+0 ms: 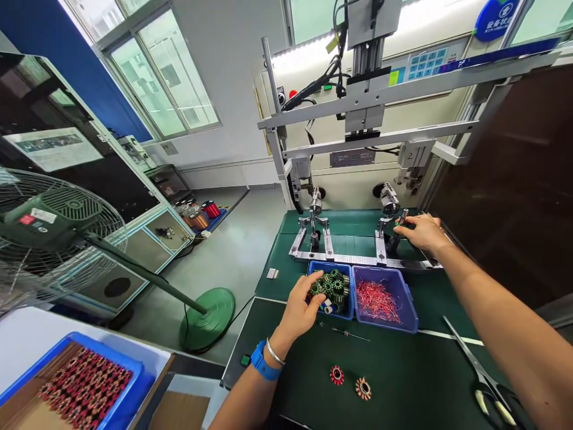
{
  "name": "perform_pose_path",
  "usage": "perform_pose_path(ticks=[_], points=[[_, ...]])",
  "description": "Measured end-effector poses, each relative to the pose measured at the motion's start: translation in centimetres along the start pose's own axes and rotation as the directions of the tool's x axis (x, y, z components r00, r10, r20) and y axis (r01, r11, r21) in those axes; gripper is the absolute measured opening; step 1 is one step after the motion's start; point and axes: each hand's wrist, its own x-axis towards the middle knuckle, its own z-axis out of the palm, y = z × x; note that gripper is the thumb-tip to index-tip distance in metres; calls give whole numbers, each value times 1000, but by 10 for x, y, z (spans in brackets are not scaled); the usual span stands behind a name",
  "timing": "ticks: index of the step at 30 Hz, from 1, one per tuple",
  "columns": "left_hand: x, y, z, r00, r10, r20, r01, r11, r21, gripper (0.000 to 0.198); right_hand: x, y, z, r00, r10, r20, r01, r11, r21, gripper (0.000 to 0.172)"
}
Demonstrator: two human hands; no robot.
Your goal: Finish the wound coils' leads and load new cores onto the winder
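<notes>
My left hand (301, 306) reaches over the blue bin (312, 266) of green stator cores (333, 286). Its thumb and index finger are apart at the cores' near left side, and I see nothing gripped between them. My right hand (423, 232) is at the right-hand post (404, 216) of the winding machine's fixture (353, 259). Its thumb and fingers are pinched together there. A speck of green shows at the fingertips, but what they hold is mostly hidden.
Beside the cores stands a bin (409, 298) of red wire scraps. Two wound stators (336, 375), a thin screwdriver-like tool (351, 334) and scissors (477, 367) lie on the green mat. A floor fan (58, 215) and a blue tray (138, 373) of wound parts are on the left.
</notes>
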Motion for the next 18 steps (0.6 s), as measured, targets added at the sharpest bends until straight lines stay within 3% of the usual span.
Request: perform_pose_path(ticks=[2, 4, 7, 9, 12, 14, 16, 18], points=[[-3, -3, 1, 1000, 2, 9, -2, 1000, 21, 46, 1, 2, 3, 1000, 26, 14, -26, 1000, 8, 40], [-2, -6, 1, 1000, 1, 28, -2, 999, 41, 38, 2, 3, 5, 999, 39, 16, -39, 999, 18, 42], [25, -10, -8, 1000, 7, 28, -10, 995, 102, 24, 4, 2, 7, 999, 47, 11, -48, 998, 38, 42], [65, -11, -19, 1000, 19, -23, -15, 986, 166, 22, 4, 0, 6, 998, 59, 6, -59, 997, 51, 42], [146, -10, -34, 989, 60, -133, -20, 960, 281, 24, 2, -4, 3, 997, 80, -3, -80, 994, 73, 41], [195, -10, -38, 985, 87, -149, -29, 934, 355, 24, 0, -7, 1, 996, 90, -1, -90, 992, 85, 41], [228, -12, -38, 988, 93, -119, -34, 905, 424, 23, -1, -9, 0, 995, 96, 4, -96, 991, 95, 41], [240, -20, -35, 995, 74, -66, -33, 877, 480, 23, -2, -10, -1, 995, 95, 5, -95, 990, 104, 39]])
